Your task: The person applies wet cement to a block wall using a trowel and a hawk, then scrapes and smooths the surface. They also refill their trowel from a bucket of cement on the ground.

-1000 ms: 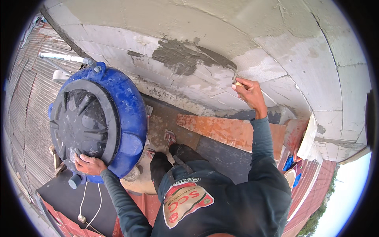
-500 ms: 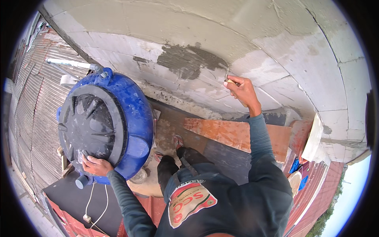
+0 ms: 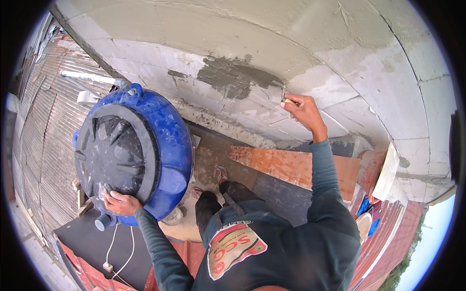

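My right hand (image 3: 306,115) is closed round the light-coloured handle of a trowel (image 3: 290,101). Its thin blade, seen almost edge-on, meets the block wall (image 3: 340,92) at the right end of a wet, dark grey mortar patch (image 3: 238,77). On my left stands a blue plastic tank (image 3: 170,131) with a round black lid (image 3: 114,150). My left hand (image 3: 124,202) lies on the near edge of that lid, fingers stretched out and gripping nothing that I can see.
An orange-brown board (image 3: 276,162) lies along the wall's foot, right of my feet. White pipes (image 3: 90,76) rise by the tank. A white cord (image 3: 131,250) hangs over a dark panel (image 3: 87,242). Corrugated roofing (image 3: 51,126) spreads at far left; red sheets (image 3: 383,237) are at right.
The whole view has shifted slightly to the right. My right hand keeps the trowel at the patch's right end, and my left hand stays on the lid.
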The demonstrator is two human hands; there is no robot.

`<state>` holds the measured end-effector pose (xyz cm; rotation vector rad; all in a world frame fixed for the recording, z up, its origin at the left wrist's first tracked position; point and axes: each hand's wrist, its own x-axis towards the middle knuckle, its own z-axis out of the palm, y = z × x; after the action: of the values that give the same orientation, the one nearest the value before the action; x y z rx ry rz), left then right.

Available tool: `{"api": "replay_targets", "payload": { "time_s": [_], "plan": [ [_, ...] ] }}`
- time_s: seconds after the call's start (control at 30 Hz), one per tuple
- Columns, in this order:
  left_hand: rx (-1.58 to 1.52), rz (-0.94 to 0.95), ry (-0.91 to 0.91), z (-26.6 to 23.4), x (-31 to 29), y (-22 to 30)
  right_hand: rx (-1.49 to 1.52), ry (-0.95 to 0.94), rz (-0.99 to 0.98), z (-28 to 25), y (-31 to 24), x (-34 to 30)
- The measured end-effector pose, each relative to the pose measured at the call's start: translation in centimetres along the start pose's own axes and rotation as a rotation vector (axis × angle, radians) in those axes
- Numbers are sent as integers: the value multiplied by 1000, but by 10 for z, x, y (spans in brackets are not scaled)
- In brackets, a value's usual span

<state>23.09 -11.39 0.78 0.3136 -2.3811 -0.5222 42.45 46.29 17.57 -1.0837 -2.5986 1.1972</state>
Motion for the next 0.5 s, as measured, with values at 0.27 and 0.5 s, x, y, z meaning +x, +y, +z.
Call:
{"api": "replay_targets", "payload": {
  "time_s": [0.27,0.5],
  "plan": [
    [37,-7,5,-1,0,3,118,26,-49,-9,-8,-22],
    [22,-8,6,2,1,4,-176,-157,-111,23,4,8]
  ]
}}
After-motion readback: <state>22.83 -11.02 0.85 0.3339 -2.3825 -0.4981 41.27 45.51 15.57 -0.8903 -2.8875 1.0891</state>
